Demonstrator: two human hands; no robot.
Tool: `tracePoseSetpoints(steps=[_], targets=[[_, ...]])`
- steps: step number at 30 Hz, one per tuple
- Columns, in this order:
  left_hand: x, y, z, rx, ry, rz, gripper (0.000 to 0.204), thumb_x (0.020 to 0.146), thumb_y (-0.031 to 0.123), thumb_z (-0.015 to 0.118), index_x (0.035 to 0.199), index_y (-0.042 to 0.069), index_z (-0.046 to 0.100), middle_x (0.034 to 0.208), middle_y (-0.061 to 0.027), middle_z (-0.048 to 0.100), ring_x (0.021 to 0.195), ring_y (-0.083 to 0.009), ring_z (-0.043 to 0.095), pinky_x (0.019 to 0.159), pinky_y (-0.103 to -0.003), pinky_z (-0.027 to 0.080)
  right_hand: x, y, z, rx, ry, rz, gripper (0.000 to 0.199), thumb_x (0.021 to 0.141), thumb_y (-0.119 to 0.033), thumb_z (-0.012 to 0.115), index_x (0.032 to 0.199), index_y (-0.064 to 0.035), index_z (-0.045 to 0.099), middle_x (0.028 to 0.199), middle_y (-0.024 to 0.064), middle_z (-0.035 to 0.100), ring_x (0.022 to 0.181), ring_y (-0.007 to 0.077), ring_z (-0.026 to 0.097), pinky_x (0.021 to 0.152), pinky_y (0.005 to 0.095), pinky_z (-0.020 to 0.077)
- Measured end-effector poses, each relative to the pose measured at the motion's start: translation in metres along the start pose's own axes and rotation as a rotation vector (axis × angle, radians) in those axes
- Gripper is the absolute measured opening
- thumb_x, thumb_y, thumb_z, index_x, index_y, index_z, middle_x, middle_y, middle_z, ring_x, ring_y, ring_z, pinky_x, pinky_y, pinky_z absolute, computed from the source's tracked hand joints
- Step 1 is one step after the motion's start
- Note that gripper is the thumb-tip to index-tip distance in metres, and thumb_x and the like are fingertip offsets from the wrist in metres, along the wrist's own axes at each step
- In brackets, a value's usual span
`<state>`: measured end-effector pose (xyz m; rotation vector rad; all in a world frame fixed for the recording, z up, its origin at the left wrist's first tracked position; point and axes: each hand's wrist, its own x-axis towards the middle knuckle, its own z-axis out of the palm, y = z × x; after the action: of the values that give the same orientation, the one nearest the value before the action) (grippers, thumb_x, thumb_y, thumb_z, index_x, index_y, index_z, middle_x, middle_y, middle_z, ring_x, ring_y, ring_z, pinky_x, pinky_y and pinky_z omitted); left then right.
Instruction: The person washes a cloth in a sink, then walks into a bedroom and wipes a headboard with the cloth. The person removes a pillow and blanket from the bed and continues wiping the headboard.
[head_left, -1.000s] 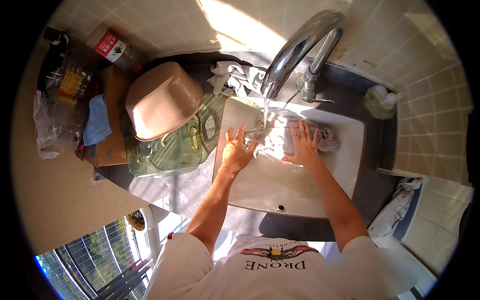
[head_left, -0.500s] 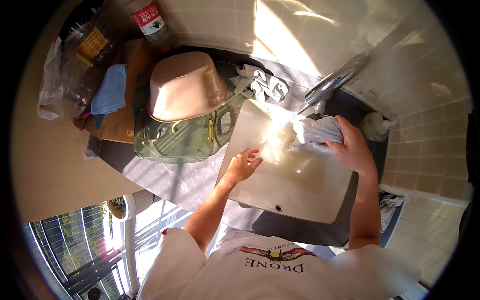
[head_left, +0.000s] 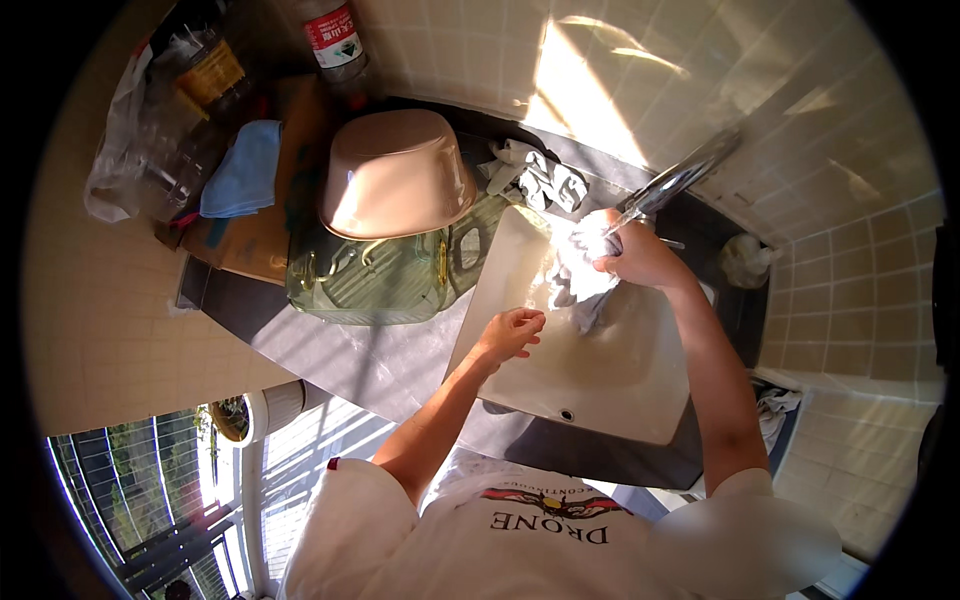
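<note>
My right hand (head_left: 637,252) is closed on a wet white-and-grey cloth (head_left: 580,275) beneath the chrome faucet (head_left: 690,172). Water from the spout falls onto the cloth, whose loose end hangs down into the white sink (head_left: 630,395). Strong sunlight washes out part of the cloth and hides some of its folds. Over the sink's left side hovers my left hand (head_left: 512,336), its fingers loosely bent and apart, holding nothing. A small gap lies between it and the cloth.
Left of the sink, an upturned pinkish-beige basin (head_left: 395,175) rests on a green translucent tub (head_left: 365,285). Crumpled grey-white cloth (head_left: 540,175) lies behind the sink. A clear soap bottle (head_left: 747,262) stands right of the faucet. Farther left are a cardboard box (head_left: 265,245) and a blue cloth (head_left: 242,170).
My right hand has carried the cloth leftward and up under the water stream; the cloth now hangs looser. My left hand has shifted slightly right and down, its fingers more bent.
</note>
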<state>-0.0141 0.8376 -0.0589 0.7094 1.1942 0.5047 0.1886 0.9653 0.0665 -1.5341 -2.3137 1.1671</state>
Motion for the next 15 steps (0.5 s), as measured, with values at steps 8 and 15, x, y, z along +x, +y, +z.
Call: tracePoseSetpoints(steps=[8, 15], targets=[[0.036, 0.049, 0.027, -1.144, -0.577, 0.027, 0.084, 0.083, 0.072, 0.03, 0.132, 0.004, 0.037, 0.126, -0.0215, 0.046, 0.113, -0.0378, 0.049, 0.093, -0.055, 0.04, -0.04, -0.051, 0.031, -0.038, 0.069, -0.3, 0.052, 0.073, -0.002, 0.059, 0.123, -0.0078, 0.045, 0.108, 0.0205, 0.057, 0.094, 0.038, 0.057, 0.081, 0.0425, 0.0454], [0.088, 0.037, 0.03, -1.272, -0.404, -0.156, 0.081, 0.082, 0.061, 0.049, 0.13, -0.003, 0.037, 0.106, -0.029, 0.055, 0.104, -0.0462, 0.052, 0.088, -0.058, 0.04, -0.113, -0.066, 0.056, -0.259, -0.037, -0.354, 0.05, 0.074, 0.0, 0.058, 0.123, -0.0059, 0.047, 0.097, 0.02, 0.057, 0.088, 0.0364, 0.057, 0.079, 0.0425, 0.0471]])
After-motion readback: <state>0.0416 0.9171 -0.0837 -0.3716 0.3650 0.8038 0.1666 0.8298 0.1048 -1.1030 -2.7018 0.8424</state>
